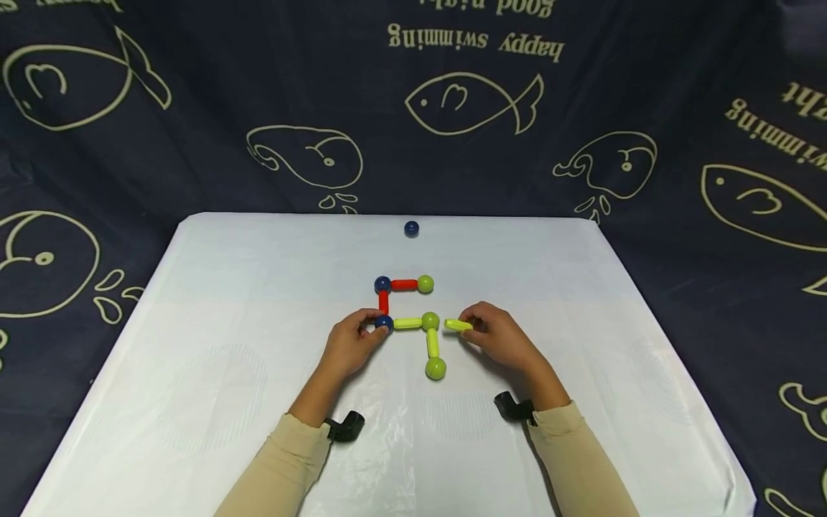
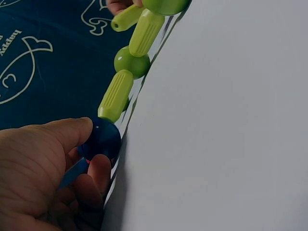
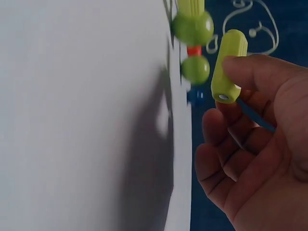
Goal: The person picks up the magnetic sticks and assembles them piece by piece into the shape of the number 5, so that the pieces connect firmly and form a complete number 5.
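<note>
My left hand (image 1: pixel 349 343) pinches a blue ball (image 2: pixel 102 139) between thumb and fingers, at a corner of a chain of magnetic rods and balls on the table. From that ball a red rod (image 1: pixel 384 301) runs to another blue ball (image 1: pixel 382 284), then a second red rod (image 1: pixel 404 285) to a green ball (image 1: pixel 425 283). Rightward, a yellow-green rod (image 1: pixel 408 324) meets a middle green ball (image 1: pixel 430 321). Another yellow-green rod (image 1: pixel 433 343) leads down to a nearer green ball (image 1: pixel 436 368). Just right of the middle ball, my right hand (image 1: pixel 500 334) pinches a loose yellow-green rod (image 3: pixel 229 70).
A single blue ball (image 1: pixel 411 229) lies near the far edge of the white-covered table (image 1: pixel 530 266). Behind it hangs a dark cloth (image 1: pixel 368 86) with fish and whale drawings. A black wrist camera (image 1: pixel 513 407) sits by the right sleeve, another (image 1: pixel 346 426) by the left.
</note>
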Action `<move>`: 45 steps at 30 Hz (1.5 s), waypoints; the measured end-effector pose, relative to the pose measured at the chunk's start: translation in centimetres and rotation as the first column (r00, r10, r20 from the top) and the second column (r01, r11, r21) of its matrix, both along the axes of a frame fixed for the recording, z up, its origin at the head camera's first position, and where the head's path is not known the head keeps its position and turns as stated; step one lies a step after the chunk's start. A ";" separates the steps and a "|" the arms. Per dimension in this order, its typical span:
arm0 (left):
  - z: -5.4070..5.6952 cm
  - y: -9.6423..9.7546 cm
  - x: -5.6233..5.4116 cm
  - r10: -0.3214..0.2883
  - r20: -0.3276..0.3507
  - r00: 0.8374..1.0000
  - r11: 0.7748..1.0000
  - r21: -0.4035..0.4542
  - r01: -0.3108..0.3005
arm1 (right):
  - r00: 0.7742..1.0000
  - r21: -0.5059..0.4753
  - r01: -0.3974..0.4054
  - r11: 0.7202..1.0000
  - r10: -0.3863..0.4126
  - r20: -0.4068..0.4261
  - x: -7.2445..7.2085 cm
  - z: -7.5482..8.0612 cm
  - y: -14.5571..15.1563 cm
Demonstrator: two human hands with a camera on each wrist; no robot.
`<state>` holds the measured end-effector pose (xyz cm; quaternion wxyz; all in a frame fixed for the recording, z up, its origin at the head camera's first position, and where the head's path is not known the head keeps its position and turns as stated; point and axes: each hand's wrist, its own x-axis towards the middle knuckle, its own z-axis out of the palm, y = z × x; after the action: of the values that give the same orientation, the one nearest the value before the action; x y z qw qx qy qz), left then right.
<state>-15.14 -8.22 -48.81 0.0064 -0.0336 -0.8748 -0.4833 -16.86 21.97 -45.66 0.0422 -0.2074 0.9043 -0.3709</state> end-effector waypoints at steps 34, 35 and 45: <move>-0.1 -0.1 -0.1 -0.005 -0.008 1.000 1.000 0.001 0.005 | 0.961 0.036 -0.275 0.961 0.276 -0.007 4.2 0.5 -6.3; -0.1 -0.1 -0.1 -0.003 -0.011 1.000 1.000 0.002 0.003 | 0.961 0.039 -0.275 0.961 0.276 -0.009 4.1 0.5 -6.3; -0.2 -0.1 -0.2 -0.003 -0.008 1.000 1.000 0.008 0.003 | 0.959 0.068 -0.284 0.956 0.285 -0.001 3.9 0.3 -6.2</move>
<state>-15.32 -8.36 -49.03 0.0094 -0.0367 -0.8727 -0.4867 -13.00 15.73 -45.40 0.0972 -0.3358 0.8771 -0.3294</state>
